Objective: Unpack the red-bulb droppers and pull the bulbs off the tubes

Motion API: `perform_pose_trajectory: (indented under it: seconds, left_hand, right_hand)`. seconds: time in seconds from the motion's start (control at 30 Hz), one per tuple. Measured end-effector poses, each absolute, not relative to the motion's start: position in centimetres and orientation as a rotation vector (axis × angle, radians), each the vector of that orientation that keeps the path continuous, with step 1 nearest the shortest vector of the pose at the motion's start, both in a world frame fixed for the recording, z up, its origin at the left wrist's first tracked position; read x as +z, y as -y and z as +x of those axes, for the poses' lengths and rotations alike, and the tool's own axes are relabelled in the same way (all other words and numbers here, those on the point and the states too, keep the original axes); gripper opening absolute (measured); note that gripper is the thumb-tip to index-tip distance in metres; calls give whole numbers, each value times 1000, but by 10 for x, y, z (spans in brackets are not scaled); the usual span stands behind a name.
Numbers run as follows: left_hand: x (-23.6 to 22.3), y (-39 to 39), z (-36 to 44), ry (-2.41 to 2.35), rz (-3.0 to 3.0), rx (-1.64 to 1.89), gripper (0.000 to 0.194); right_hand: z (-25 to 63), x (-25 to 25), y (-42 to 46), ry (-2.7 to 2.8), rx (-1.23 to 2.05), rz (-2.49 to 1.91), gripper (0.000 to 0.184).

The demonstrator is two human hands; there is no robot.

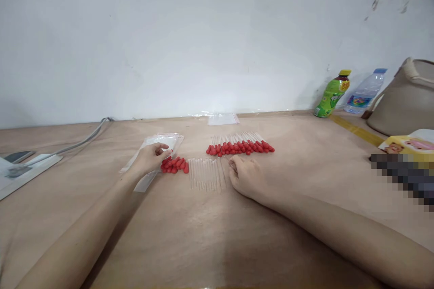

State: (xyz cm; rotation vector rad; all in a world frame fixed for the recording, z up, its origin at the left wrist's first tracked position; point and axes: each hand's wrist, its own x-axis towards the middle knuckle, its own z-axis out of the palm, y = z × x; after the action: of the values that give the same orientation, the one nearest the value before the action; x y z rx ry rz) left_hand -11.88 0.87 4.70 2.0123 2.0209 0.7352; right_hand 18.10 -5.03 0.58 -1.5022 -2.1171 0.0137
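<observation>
On the left, my left hand [153,157] is pinched shut, with a small bit of a red rubber bulb showing at its fingertips. Just below and right of it lies a pile of red rubber bulbs [174,164]. A row of clear glass dropper tubes [205,174] lies side by side in the middle. At that row's right end, my right hand [247,175] is closed on a thin glass tube, mostly hidden by the fingers. Behind it lie several glass droppers with red bulbs [240,146] fitted, bulbs toward me.
Clear zip bags [144,184] lie under and beside my left hand; another bag [223,119] lies by the wall. A grey cable [84,138] runs at left. At right stand a green bottle [330,97], a water bottle [364,95] and a beige bag [400,99].
</observation>
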Motion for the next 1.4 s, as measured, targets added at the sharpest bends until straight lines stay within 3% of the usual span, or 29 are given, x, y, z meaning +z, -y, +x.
perform_pose_trajectory:
  seconds: [0.17,0.43,0.63,0.97,1.2,1.4]
  left_hand:
    - [46,-6,-113,-1982,1975,685,45]
    - [63,4,-102,-2193,2116,756,44]
    - [66,-4,-65,-1927,2412,688,29]
    - [52,-24,7,-1700,2641,441,33]
    - [46,-21,3,-1797,2518,628,30]
    - [35,8,-19,-1717,2584,1045,26]
  right_hand:
    - [172,4,53,2072,87,-1437,9]
    - [175,-3,51,1989,323,-1178,19]
    - [186,-13,46,1915,385,-1113,16]
    - [207,-15,24,1812,378,-1177,18]
    - [204,-12,26,1844,361,-1189,15]
    - [206,-11,26,1798,287,-1098,18]
